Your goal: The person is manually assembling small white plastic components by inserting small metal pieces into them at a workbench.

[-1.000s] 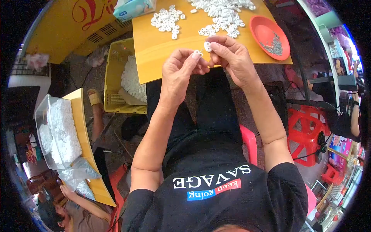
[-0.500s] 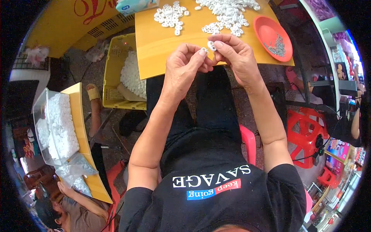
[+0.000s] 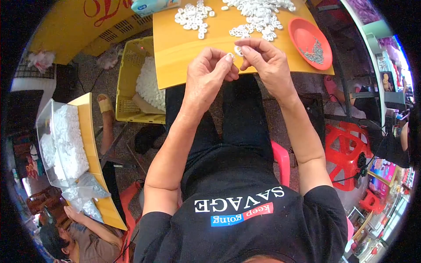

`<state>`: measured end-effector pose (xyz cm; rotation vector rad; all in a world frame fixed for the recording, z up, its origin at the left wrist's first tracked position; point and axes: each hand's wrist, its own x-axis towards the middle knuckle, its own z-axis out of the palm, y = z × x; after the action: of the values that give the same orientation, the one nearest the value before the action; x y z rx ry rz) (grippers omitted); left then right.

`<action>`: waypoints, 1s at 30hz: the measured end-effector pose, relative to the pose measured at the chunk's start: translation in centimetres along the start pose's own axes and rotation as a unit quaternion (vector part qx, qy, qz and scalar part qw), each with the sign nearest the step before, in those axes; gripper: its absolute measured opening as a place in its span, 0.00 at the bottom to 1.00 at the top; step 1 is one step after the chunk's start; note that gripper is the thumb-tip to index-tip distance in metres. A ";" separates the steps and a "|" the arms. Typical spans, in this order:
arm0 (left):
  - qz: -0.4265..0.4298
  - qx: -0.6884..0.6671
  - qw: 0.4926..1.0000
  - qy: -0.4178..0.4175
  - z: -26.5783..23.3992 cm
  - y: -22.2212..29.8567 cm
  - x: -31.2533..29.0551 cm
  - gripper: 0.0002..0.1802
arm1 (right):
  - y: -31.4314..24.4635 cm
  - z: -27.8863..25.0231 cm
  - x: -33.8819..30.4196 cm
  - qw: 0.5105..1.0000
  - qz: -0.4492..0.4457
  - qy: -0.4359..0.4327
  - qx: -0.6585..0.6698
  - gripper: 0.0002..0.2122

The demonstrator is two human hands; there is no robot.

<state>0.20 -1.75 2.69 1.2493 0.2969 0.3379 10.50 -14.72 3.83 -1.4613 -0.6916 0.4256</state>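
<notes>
Over the near part of the yellow table (image 3: 175,65), my two hands meet fingertip to fingertip. My right hand (image 3: 272,65) pinches a small white oval plastic piece with a hole (image 3: 238,51) between thumb and forefinger. My left hand (image 3: 206,72) is closed in a pinch beside it; a pale bit shows at its thumb tip, too small to make out. Farther back lie a small heap of white oval pieces (image 3: 192,19) and a larger heap of the same pieces (image 3: 262,19). At the right, a red plate (image 3: 302,33) holds thin grey metal parts (image 3: 316,53).
A tissue pack (image 3: 153,5) sits at the far left corner. Below the table's left side stands a yellow crate (image 3: 125,101) with white pieces. Left, another table (image 3: 90,131) bears a clear bin of white pieces beside a person. Red stools (image 3: 346,153) stand right.
My hands have drawn very slightly apart, the left a little leftward. Both still pinch at the same spot over the table.
</notes>
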 end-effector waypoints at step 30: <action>0.004 0.020 1.000 0.020 0.2 0.1 -0.3 0.09 | 0.2 0.9 -0.5 1.000 -0.030 0.007 0.001 0.09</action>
<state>0.04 -2.01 2.87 1.2838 0.3347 0.3656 9.56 -14.40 3.49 -1.4362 -0.7215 0.3704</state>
